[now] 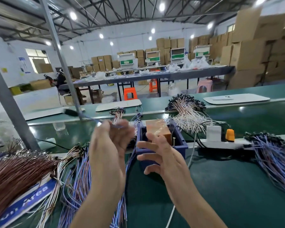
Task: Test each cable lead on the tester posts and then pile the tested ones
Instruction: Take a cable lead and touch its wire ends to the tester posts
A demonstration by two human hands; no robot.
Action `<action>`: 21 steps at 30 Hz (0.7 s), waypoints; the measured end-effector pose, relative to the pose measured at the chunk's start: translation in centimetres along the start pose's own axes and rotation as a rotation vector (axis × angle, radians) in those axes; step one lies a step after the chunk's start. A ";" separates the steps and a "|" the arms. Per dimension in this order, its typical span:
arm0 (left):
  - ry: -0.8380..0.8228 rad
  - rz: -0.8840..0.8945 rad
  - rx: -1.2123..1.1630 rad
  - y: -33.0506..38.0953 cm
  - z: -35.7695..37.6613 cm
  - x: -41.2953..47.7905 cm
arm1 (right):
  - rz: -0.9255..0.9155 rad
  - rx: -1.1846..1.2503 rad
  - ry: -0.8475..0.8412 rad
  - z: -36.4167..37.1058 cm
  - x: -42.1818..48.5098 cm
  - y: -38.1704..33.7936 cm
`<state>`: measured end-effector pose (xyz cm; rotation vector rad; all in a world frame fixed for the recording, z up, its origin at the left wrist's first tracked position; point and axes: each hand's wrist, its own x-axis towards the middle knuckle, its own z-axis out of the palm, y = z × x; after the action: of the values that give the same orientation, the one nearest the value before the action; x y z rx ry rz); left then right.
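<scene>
Two hands are up over the green surface (237,186). The left hand (109,148) pinches one blue cable lead (72,112), pretty blurry, its black end sticking out toward 10 o'clock. The right hand (163,157) has fingers spread and loosely bent, gripping nothing, just in front of the blue bin (182,146). Inside the bin: a copper-coloured block (156,129) wrapped in clear tape, and a brass post (174,140) at the block's 3 o'clock. A brown heap (15,170) of leads sits at the bin's 8 o'clock, a blue heap (273,155) at 3.
</scene>
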<state>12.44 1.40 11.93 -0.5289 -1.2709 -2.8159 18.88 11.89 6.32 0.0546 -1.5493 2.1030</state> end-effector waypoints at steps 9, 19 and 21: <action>0.009 -0.194 0.102 -7.6 -4.3 -2.6 | 0.103 0.211 0.372 -5.6 -1.8 4.1; -0.164 -0.314 0.069 -9.4 -7.0 -1.5 | 0.011 0.190 0.496 -9.5 -1.1 5.1; -0.286 -0.254 0.297 -10.2 -7.5 -1.9 | 0.038 0.165 0.399 -9.5 -1.2 5.9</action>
<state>10.47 2.55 -0.68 -0.8290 -1.8952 -2.7320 19.90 18.73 -2.53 -0.3191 -1.1494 2.1072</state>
